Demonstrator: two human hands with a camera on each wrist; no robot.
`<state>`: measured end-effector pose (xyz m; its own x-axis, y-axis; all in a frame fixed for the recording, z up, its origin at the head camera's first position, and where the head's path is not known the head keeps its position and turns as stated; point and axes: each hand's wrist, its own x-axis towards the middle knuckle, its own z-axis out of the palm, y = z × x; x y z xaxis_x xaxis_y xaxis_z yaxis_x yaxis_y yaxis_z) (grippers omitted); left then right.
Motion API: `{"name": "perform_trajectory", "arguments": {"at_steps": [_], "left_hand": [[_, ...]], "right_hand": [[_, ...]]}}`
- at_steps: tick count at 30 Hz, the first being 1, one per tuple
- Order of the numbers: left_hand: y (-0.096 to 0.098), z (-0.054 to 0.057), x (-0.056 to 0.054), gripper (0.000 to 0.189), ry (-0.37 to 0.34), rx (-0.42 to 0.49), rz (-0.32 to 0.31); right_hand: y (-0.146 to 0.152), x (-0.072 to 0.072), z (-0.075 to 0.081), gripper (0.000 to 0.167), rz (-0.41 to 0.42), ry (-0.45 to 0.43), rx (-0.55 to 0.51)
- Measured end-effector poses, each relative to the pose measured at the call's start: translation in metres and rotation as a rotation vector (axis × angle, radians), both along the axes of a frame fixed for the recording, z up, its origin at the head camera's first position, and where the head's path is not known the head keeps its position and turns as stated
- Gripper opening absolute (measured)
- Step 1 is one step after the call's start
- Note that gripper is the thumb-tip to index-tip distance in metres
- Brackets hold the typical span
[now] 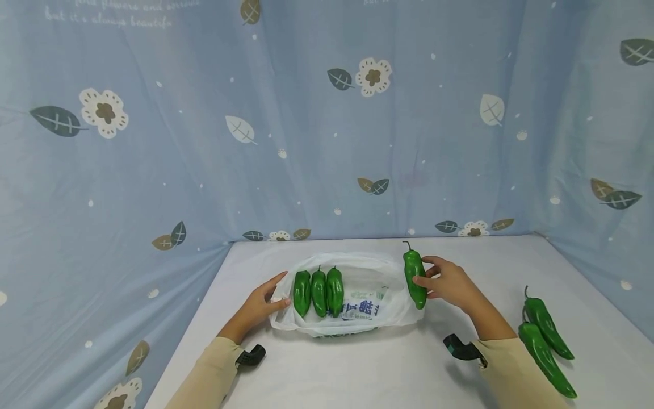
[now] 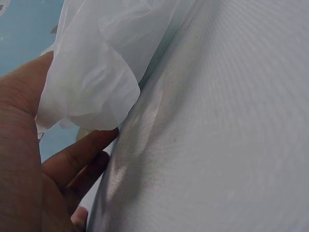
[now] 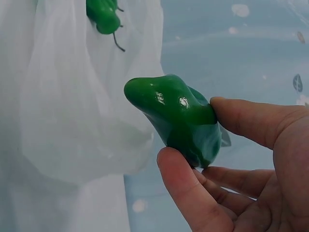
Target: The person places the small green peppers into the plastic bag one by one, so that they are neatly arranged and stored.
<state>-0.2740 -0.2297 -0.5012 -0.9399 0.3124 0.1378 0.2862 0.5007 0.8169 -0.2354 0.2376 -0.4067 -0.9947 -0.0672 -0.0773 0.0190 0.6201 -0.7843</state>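
Note:
A white plastic bag [image 1: 398, 318] with printing on it sits on the table, its mouth spread wide. Inside, towards its left, three green peppers [image 1: 319, 292] lie side by side. My left hand [image 1: 260, 307] is at the bag's left end, holding the plastic between thumb and fingers; in the left wrist view a fold of the bag [image 2: 101, 82] hides the thumb's tip. Just over the bag's right rim, my right hand [image 1: 449, 284] pinches another green pepper [image 1: 414, 275] with its stem upward. The right wrist view shows that pepper [image 3: 178, 111] between thumb and fingers.
Two more green peppers, a rear one [image 1: 549, 326] and a front one [image 1: 546, 358], lie together on the white table [image 1: 357, 375] to the right, beside my right forearm. A blue patterned curtain [image 1: 317, 125] stands behind the table and along its sides.

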Motion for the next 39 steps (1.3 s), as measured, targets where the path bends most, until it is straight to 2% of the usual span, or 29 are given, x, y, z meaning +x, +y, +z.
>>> {"name": "perform_trajectory", "arguments": {"at_steps": [4, 6, 11, 12, 17, 25, 32, 39], "left_hand": [[0.006, 0.018, 0.012, 0.077, -0.005, -0.007, -0.019], [0.007, 0.019, 0.012, 0.076, -0.001, -0.014, -0.011], [0.003, -0.001, 0.000, 0.077, 0.015, 0.011, 0.016], [0.002, -0.002, 0.000, 0.077, 0.016, 0.014, 0.015], [0.001, -0.002, -0.001, 0.076, 0.009, 0.028, 0.019], [0.000, -0.001, 0.000, 0.079, 0.000, -0.009, 0.016], [0.000, -0.002, 0.000, 0.079, 0.006, -0.009, 0.008], [0.001, -0.002, 0.000, 0.079, -0.002, -0.012, 0.004]], "right_hand": [[-0.007, -0.002, 0.000, 0.078, 0.012, 0.007, 0.000], [-0.010, -0.002, 0.000, 0.077, 0.015, 0.004, -0.001], [-0.015, -0.001, 0.000, 0.076, 0.019, -0.013, -0.011], [-0.016, -0.001, -0.001, 0.076, 0.021, -0.014, -0.014], [-0.021, 0.000, -0.005, 0.075, 0.033, -0.019, -0.026], [-0.032, 0.004, -0.011, 0.071, 0.065, -0.015, -0.014], [-0.041, 0.009, -0.013, 0.066, 0.093, 0.010, -0.012], [-0.054, 0.012, -0.018, 0.065, 0.127, -0.003, 0.007]]}}
